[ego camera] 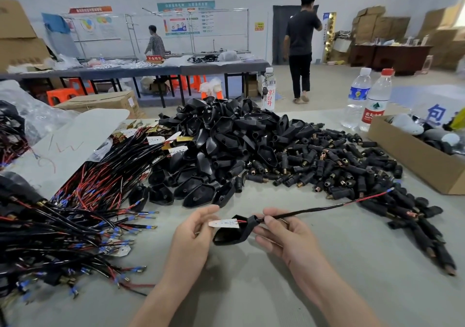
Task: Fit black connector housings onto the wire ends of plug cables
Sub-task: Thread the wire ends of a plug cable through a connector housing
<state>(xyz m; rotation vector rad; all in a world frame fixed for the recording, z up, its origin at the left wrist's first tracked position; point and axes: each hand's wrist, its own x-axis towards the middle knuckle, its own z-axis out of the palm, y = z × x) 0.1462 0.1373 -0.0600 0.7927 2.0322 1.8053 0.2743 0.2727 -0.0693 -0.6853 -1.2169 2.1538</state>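
My left hand (195, 228) pinches a small white plate (224, 223) fixed to the cable's wire end. A black connector housing (232, 234) hangs on that same cable (314, 209), threaded over it just right of the plate. My right hand (279, 231) grips the black cable right behind the housing. The cable runs up to the right and ends in red wires with a blue terminal (388, 190). A big heap of black housings (226, 140) lies ahead, and a bundle of black and red cables (83, 201) lies to the left.
Small black sleeves with brass ends (334, 165) spread across the right of the table. A cardboard box (417, 155) stands at the right edge, with two water bottles (367, 100) behind it. A white sheet (70, 145) lies over the left cables. Two people stand in the far room.
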